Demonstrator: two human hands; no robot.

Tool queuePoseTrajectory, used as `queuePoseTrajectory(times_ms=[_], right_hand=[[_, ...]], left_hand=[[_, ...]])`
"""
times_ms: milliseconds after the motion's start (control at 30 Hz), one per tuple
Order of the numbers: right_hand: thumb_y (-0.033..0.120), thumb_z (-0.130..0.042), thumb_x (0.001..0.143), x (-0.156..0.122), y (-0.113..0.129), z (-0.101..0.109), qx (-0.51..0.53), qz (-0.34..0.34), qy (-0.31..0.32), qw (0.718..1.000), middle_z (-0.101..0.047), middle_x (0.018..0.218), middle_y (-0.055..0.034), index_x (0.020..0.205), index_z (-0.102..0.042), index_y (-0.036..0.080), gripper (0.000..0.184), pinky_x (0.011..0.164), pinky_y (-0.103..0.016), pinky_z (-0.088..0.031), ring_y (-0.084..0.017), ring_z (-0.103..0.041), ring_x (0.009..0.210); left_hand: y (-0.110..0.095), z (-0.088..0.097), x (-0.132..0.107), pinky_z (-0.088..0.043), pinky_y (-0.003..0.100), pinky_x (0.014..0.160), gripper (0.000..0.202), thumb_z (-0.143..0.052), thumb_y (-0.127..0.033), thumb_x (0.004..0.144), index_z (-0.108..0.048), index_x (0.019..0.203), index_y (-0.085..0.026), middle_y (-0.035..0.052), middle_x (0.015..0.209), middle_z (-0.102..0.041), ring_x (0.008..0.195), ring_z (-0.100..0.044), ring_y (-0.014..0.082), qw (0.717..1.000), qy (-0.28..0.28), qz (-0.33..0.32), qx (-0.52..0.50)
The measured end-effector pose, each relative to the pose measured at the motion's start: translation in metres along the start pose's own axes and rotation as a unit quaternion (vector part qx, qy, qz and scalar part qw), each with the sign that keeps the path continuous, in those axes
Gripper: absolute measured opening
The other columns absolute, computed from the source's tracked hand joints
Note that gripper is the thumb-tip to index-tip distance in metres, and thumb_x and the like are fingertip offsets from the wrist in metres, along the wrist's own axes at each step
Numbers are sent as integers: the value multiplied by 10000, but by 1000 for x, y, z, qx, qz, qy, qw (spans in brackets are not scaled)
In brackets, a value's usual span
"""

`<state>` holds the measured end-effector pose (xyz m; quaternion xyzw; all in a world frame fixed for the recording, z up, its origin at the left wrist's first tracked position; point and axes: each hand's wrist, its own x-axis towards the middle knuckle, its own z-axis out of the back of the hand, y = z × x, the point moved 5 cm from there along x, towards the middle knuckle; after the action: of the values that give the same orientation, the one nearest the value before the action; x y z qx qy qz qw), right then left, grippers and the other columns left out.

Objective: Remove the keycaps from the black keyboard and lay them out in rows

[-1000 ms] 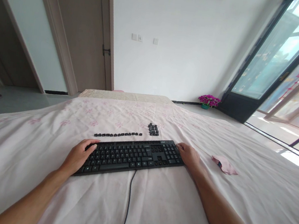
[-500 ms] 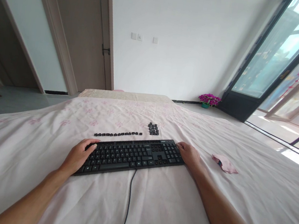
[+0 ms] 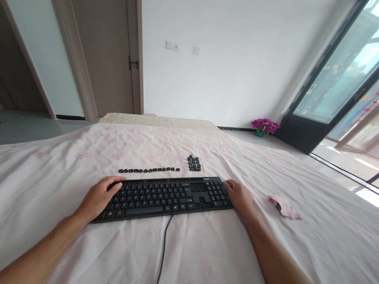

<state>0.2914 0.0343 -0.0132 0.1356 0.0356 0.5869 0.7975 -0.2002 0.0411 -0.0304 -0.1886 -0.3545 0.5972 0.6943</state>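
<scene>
A black keyboard [image 3: 164, 199] lies flat on the pale pink cloth, slightly tilted with its right end farther away. Keycaps are off its top row and part of the arrow and navigation area. My left hand [image 3: 101, 195] grips the left end, thumb on top and fingers along the far edge. Around the right end my right hand [image 3: 239, 196] is closed, its fingertips partly hidden at the edge. Beyond the keyboard lie a row of loose keycaps [image 3: 151, 170] and a small block of keycaps [image 3: 194, 163].
A black cable [image 3: 162, 259] runs from the keyboard's near edge towards me. To the right, a crumpled pink cloth [image 3: 284, 207] rests on the bedspread [image 3: 328, 253]. Potted purple flowers [image 3: 264, 125] stand on the floor by the glass door [image 3: 340, 82].
</scene>
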Motion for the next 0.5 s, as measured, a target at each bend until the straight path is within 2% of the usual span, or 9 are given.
queuePoseTrajectory(times_ms=[500], right_hand=[[549, -333, 909, 2, -3, -2, 13, 7, -6, 1000, -699, 996, -37, 1062, -687, 310, 453, 683, -285, -379, -227, -612, 908]], left_hand=[[-3, 1, -1, -382, 375, 1042, 367, -443, -443, 852, -640, 1103, -260, 13, 1199, -629, 1147, -549, 235, 1000, 0, 3, 2]])
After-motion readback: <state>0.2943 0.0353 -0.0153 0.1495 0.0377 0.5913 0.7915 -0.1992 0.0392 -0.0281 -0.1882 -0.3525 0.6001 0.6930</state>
